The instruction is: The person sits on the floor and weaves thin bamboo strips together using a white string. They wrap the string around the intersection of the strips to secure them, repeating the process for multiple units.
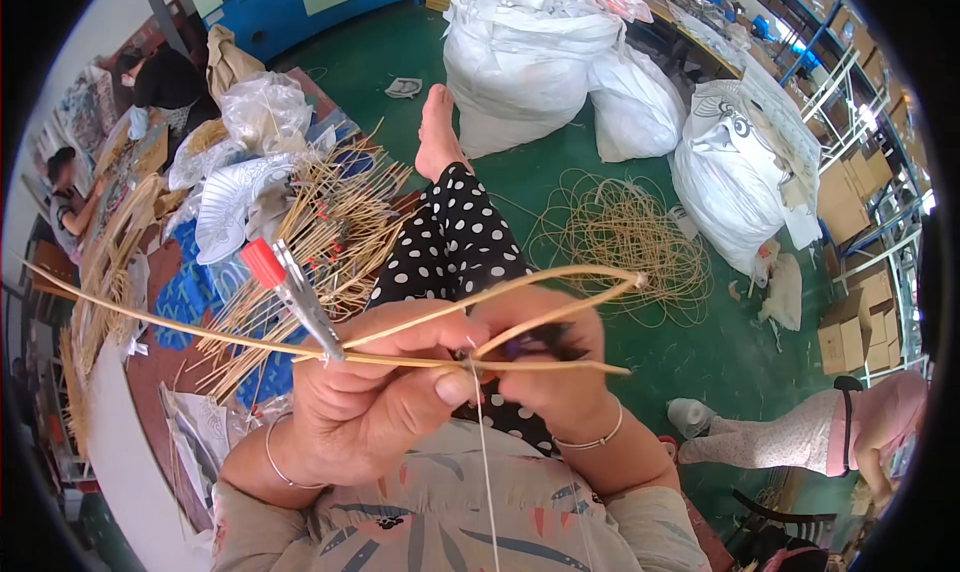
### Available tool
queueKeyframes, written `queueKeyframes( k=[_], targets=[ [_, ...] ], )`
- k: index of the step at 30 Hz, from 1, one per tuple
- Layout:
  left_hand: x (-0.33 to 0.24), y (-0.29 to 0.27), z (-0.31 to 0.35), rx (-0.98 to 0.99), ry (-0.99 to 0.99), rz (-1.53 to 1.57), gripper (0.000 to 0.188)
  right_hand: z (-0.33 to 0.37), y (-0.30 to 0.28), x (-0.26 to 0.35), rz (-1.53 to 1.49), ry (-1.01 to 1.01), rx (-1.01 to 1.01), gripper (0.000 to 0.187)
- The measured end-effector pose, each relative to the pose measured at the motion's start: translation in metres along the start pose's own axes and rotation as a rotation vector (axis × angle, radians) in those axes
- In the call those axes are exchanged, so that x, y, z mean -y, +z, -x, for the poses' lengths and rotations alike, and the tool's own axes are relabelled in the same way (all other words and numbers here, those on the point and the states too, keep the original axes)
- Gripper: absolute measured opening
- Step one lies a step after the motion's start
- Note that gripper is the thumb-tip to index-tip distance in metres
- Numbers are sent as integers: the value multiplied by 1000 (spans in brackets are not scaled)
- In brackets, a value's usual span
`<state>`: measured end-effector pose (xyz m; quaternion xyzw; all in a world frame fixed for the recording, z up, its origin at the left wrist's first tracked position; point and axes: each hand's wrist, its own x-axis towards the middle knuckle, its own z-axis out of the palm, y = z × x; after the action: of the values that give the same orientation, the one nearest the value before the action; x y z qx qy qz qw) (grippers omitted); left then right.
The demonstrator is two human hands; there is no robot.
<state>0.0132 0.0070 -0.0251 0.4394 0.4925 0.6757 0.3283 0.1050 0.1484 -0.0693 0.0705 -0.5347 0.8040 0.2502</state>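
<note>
A frame of thin bent bamboo strips (540, 277) spans my hands, its two bowed pieces meeting at a tied tip on the right. My left hand (350, 422) pinches the long straight strip near the middle, thumb in front. A metal spring clamp (312, 307) with a red grip bites the strips just left of my fingers. White string (486, 472) hangs down from the joint where the strips cross. My right hand (565, 397) is closed behind the strips beside that joint, around a dark, blurred thing whose kind I cannot make out.
Bundled bamboo sticks (340, 212) lie to the left, near printed sheets (240, 197). Coiled cane (620, 242) rests on the green floor ahead. Large white sacks (530, 62) stand beyond. Another person (790, 432) is at the right; two more are at the far left.
</note>
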Motion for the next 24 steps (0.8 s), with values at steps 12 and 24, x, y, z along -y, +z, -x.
queueKeyframes(
  k=[12, 24],
  targets=[
    [-1, 8, -7, -88, -67, 87, 32, -10, 0, -4, -163, 84, 63, 26],
    [-9, 5, -7, -2, -96, 54, 13, -19, -8, -5, 166, -131, 181, 7]
  ],
)
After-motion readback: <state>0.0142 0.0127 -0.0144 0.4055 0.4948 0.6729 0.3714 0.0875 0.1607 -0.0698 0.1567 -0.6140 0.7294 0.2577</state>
